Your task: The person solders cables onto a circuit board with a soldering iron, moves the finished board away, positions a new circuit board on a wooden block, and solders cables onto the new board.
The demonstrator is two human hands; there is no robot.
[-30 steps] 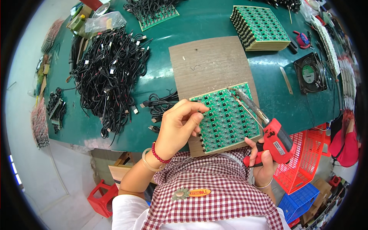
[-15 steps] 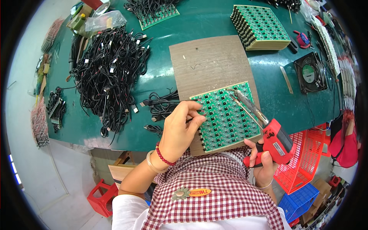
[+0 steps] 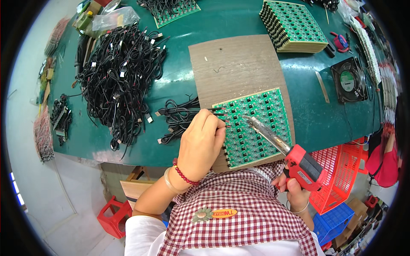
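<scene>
A green circuit-board panel with rows of small black parts lies at the near end of a brown wooden board. At the panel's left edge my left hand is closed in a pinch on a thin black cable, whose reddish wire ends reach the panel; the fingers partly hide it. My right hand grips a red and black soldering gun by its handle. The metal tip of the gun points left, over the panel's upper-left part near the wire ends. A small bunch of black cables lies just left of my left hand.
A large heap of black USB cables covers the table's left side. Stacked circuit panels stand at the far right, near pink-handled pliers and a black fan. Red and blue plastic crates sit below the table's right edge.
The soldering gun's tip has moved left and down toward the wire ends, and its body has lowered slightly. My left hand has shifted slightly, still pinching at the panel's left edge.
</scene>
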